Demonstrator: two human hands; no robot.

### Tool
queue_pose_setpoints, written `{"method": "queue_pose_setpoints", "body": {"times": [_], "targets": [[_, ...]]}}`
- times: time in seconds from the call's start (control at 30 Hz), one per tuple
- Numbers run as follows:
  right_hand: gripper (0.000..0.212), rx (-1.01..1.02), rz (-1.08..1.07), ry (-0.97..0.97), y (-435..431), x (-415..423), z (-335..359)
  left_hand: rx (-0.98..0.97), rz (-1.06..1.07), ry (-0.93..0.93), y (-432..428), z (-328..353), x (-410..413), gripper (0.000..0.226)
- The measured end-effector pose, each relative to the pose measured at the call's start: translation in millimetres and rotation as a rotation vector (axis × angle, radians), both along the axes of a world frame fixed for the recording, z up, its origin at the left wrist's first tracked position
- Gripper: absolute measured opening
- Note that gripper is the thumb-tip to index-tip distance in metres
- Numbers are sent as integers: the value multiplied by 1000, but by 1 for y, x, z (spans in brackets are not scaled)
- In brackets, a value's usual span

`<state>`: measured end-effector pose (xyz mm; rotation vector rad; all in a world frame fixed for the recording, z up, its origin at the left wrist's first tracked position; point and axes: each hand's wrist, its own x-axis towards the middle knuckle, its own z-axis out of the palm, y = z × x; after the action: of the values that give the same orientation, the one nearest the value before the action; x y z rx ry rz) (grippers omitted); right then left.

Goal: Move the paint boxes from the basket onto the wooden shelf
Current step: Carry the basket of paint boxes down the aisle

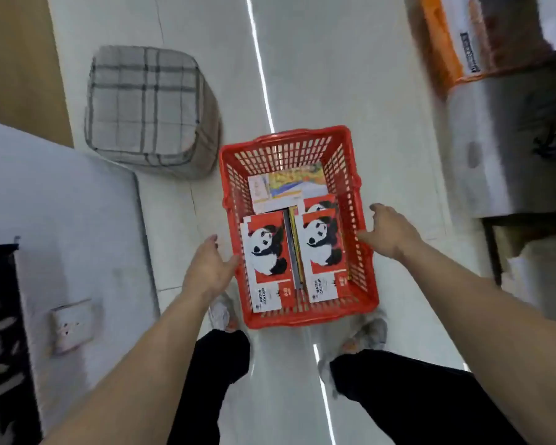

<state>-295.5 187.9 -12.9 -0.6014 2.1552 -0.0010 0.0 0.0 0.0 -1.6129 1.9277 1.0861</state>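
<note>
A red plastic basket (363,261) stands on the white floor between my feet. Inside lie two red paint boxes with a panda picture, one on the left (265,261) and one on the right (323,252), with a third panda box (318,203) partly under it. A yellow and white box (286,187) lies at the basket's far end. My left hand (207,268) is at the basket's left wall, fingers apart. My right hand (389,231) touches the right rim, fingers spread. Neither hand holds a box. No wooden shelf is clearly in view.
A grey checked cushion stool (148,110) stands on the floor to the far left. A white wall or panel (61,203) with a socket (73,326) runs along the left. A grey cabinet with orange packaging (501,123) fills the right side.
</note>
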Motion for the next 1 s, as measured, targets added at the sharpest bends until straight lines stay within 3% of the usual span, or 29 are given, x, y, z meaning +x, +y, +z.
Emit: {"method": "queue_pose_setpoints", "body": {"times": [0.1,0.3,0.53,0.73,1.0], "targets": [[78,-93,-145,30,5,3,-56,11,157,33,2,-60,-3,80],[36,-308,-305,43,15,19,-127,-125,263,207,19,-128,-6,32],[24,-407,-362,68,30,28,-116,-215,360,277,31,-115,-14,9],[23,-445,-452,83,54,20,-2,-217,305,346,32,-3,-29,12],[18,-527,-522,106,67,-32,282,-189,276,486,30,275,-82,15]]}}
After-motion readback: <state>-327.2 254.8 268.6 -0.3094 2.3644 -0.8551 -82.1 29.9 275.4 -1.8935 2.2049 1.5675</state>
